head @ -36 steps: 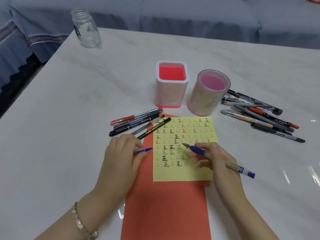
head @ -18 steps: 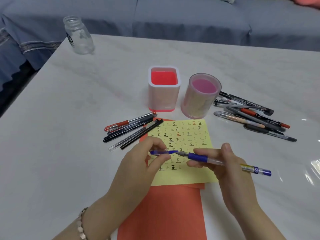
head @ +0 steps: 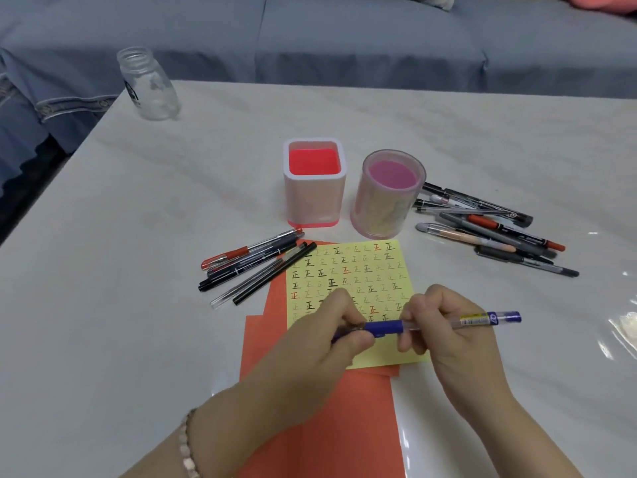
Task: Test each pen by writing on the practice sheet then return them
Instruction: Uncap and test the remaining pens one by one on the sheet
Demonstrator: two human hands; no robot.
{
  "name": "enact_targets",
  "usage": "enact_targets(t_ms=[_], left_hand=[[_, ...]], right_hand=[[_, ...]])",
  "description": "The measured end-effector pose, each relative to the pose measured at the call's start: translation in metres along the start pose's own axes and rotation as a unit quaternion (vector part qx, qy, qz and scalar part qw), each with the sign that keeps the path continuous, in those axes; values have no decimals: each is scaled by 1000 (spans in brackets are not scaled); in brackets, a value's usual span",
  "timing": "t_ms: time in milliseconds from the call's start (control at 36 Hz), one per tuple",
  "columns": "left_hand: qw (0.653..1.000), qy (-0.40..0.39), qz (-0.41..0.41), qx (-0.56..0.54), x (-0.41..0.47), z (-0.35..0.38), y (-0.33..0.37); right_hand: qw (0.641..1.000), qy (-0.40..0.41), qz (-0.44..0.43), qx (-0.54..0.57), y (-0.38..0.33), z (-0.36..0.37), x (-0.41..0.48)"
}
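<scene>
A blue pen (head: 448,322) lies level between both hands, above the yellow practice sheet (head: 365,270). My right hand (head: 451,336) grips its clear barrel. My left hand (head: 331,336) pinches the blue cap (head: 382,328), which sits over the pen's tip. The sheet carries rows of black and red characters and rests on orange paper (head: 310,408). Several pens (head: 255,267) lie in a pile left of the sheet. Another pile of pens (head: 493,229) lies to the right.
A square pink holder (head: 314,188) and a round pink holder (head: 387,198) stand behind the sheet, no pens in either. A glass jar (head: 148,84) stands at the table's far left corner. A grey-blue sofa (head: 344,39) runs behind the table.
My left hand brought the cap from the left over to the pen's tip and slid it on. The pen turned level as both hands came together.
</scene>
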State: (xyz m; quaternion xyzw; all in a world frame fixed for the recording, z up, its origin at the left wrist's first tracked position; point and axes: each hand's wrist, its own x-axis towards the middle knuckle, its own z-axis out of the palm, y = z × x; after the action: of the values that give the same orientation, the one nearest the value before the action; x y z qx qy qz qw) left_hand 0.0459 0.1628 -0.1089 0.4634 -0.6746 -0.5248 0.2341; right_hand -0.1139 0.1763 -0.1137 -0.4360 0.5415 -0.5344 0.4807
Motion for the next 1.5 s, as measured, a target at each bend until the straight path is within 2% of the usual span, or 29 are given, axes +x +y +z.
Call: enact_targets(t_ms=[56, 83, 139, 167, 194, 222, 250, 306, 361, 417, 472, 528, 639, 722, 833, 945, 1083, 1167, 1222, 1306, 1361, 1417, 1445, 1500], left_hand=[[991, -62, -45, -109, 8, 2, 5], [975, -107, -75, -182, 13, 2, 7], [915, -192, -144, -324, 20, 2, 13], [891, -212, -174, -362, 23, 3, 15], [882, -211, -194, -374, 27, 5, 16], [892, -191, -200, -357, 32, 8, 16], [917, -158, -191, -312, 36, 11, 14], [975, -80, -134, -160, 43, 15, 10], [997, -10, -73, -6, 46, 13, 5], [989, 77, -34, 119, 42, 6, 0], [967, 166, 0, 195, 36, -1, -5], [945, 221, 16, 240, 29, -7, -15], [919, 230, 5, 319, 13, -16, -43], [899, 219, 4, 380, 6, -28, -65], [866, 255, 3, 429, 5, -45, -81], [857, 261, -40, 443, 8, -57, -85], [859, 267, -51, 435, 12, -60, -80], [881, 277, 14, 382, 15, -49, -68], [902, 248, 94, 342, 16, -38, -56], [894, 165, 215, 356, 18, -22, -34], [881, 120, 248, 386, 21, -13, -31], [885, 100, 225, 396, 23, -6, -25], [897, 97, 196, 384, 23, -5, -20], [924, 117, 150, 332, 20, -5, -19]], right_hand=[[1000, -10, -8, -19, -4, -9, 3], [1000, -18, -6, -25, -6, -14, 4], [999, -36, 2, -30, -9, -22, 8], [999, -47, 8, -27, -11, -25, 10], [998, -58, 13, -28, -12, -28, 13], [997, -69, 22, -41, -12, -31, 18], [994, -80, 36, -72, -10, -35, 24], [979, -102, 61, -165, -3, -43, 39], [963, -78, 42, -256, 4, -53, 56], [931, -13, -21, -363, 12, -69, 78], [860, 34, -99, -499, 16, -86, 102], [793, 56, -132, -592, 22, -97, 122], [709, 40, -94, -698, 37, -98, 136], [681, 45, -138, -718, 42, -96, 136], [682, 57, -192, -704, 46, -97, 135], [689, 56, -227, -685, 40, -97, 127], [777, 46, -246, -578, 21, -75, 96], [819, 18, -232, -525, 10, -54, 69], [835, -40, -238, -494, 3, -40, 54], [821, -154, -261, -484, -3, -21, 36], [801, -190, -304, -480, -4, -11, 27], [777, -165, -378, -476, -3, -6, 24], [777, -136, -401, -466, -3, -6, 24], [809, -49, -391, -437, -3, -8, 24]])
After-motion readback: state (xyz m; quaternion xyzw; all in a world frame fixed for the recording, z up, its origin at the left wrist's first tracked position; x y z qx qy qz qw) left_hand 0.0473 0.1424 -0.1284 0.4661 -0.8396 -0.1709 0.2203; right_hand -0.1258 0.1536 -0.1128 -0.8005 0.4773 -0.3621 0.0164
